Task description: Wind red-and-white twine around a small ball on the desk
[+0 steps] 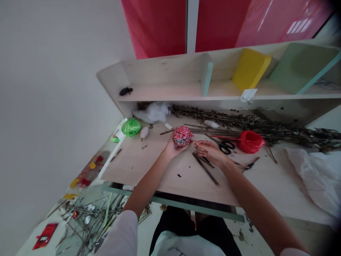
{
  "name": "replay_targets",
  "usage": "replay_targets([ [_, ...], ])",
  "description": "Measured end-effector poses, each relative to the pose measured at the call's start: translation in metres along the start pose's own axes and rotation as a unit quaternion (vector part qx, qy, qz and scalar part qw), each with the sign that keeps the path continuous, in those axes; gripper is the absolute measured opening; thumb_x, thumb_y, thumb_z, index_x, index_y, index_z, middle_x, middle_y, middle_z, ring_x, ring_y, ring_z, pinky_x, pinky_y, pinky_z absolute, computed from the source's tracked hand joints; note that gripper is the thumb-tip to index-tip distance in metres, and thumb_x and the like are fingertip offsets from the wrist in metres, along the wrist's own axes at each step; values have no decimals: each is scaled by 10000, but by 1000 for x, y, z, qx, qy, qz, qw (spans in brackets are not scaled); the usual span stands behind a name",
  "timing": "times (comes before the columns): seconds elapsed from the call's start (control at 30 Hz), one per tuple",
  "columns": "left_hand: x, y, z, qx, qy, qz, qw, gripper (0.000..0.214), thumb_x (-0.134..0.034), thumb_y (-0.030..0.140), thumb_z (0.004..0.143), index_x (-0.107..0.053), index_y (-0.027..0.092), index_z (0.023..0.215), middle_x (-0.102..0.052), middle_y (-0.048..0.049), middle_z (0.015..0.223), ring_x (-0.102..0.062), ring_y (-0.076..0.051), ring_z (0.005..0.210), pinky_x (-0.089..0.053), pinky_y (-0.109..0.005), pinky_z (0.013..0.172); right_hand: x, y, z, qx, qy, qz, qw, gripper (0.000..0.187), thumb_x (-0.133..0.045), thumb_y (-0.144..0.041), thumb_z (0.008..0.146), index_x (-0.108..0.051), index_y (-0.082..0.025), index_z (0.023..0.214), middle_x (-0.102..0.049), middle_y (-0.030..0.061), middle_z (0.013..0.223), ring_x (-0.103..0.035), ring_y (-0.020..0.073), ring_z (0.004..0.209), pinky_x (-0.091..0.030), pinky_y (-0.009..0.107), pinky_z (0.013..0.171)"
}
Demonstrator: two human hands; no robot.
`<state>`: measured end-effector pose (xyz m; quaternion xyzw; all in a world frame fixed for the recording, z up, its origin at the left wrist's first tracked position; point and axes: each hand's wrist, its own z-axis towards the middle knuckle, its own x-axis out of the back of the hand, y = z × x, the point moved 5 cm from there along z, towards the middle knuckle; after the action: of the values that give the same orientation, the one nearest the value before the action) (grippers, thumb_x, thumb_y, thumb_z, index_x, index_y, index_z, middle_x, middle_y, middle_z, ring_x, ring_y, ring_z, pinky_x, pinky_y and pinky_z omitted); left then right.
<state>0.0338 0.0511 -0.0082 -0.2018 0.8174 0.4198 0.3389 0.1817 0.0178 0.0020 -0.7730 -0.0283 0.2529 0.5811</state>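
Desk (144, 160) under shelf (165, 91), pale wall (66, 89), left hand (172, 148) cupping yarn ball (183, 136), right hand (211, 151) pinched

Pale short-sleeved fabric shirt (194, 243), thin dark branching line print (179, 250) on front. Black fabric bottoms (172, 225), exact cut unclear. Left hand (172, 147), right hand (211, 152), both forearms (149, 179) bare.

The yarn ball (183, 135) hides part of the left hand (172, 147) — and whatever the right hand (209, 150) pinches is too small to tell. The view's right edge cuts off the dry stems (282, 128) and crumpled white plastic (314, 170).
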Motion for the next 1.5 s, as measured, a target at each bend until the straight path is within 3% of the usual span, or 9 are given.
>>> replay_targets([
  [0.17,2,-2,-1,30,9,-1,999,604,-296,524,934,-498,111,1325,-706,-137,945,-671,-211,802,-515,-315,729,-1,-1,-1,-2,29,18,999,366,-806,-452,625,-646,-164,786,-373,-77,553,-221,43,490,-217,217,473],
  [0.33,-2,-4,-4,73,-45,4,996,599,-304,477,927,-459,83,1350,-704,-163,959,-682,-241,872,-518,-334,753,-3,-6,-3,-7,45,24,999,416,-843,-456,550,-639,-165,768,-438,-70,577,-247,34,485,-231,219,472],
  [0.47,1,-5,-3,93,-62,2,994,580,-318,447,918,-457,92,1357,-695,-176,1028,-676,-261,954,-525,-372,807,-5,-8,-5,-5,42,19,999,389,-825,-449,581,-648,-164,777,-445,-67,576,-266,38,481,-239,223,471],
  [0.73,5,-4,-4,112,-47,9,993,584,-320,451,920,-461,92,1358,-686,-193,1068,-644,-291,1059,-525,-422,850,-5,-8,-7,-16,47,18,999,383,-833,-450,572,-644,-170,753,-442,-67,571,-292,37,485,-264,215,480],
  [0.87,-4,-2,-9,101,-65,13,993,662,-313,565,919,-455,97,1365,-685,-189,1056,-659,-280,1010,-534,-389,810,-6,-11,-6,-6,43,24,999,382,-832,-452,576,-637,-171,747,-409,-74,560,-262,39,484,-253,210,470],
  [1.07,-18,2,-19,81,-96,20,992,897,-269,787,810,-475,97,1344,-674,-194,1072,-682,-268,925,-550,-301,679,-3,-12,-7,-2,45,31,999,394,-837,-448,575,-631,-164,755,-382,-77,540,-259,42,483,-258,219,483],
  [1.2,-15,2,-19,67,-89,23,993,777,-318,675,885,-401,103,1404,-660,-196,1119,-683,-255,957,-559,-283,713,-2,-12,-7,-3,44,29,999,379,-821,-453,608,-631,-165,766,-342,-86,525,-258,45,482,-264,214,486],
  [1.33,-11,4,-15,43,-68,18,997,633,-416,509,931,-315,175,1458,-679,-149,1091,-704,-225,863,-573,-289,697,-3,-12,-6,5,41,34,999,375,-823,-450,600,-641,-165,764,-357,-82,530,-248,45,485,-251,214,478],
  [1.5,-17,4,-15,67,-87,2,994,655,-343,555,929,-373,136,1431,-695,-156,1044,-706,-250,862,-585,-294,656,-1,-13,-6,12,43,38,998,346,-823,-430,598,-638,-179,747,-366,-79,529,-256,45,480,-254,216,473],
])
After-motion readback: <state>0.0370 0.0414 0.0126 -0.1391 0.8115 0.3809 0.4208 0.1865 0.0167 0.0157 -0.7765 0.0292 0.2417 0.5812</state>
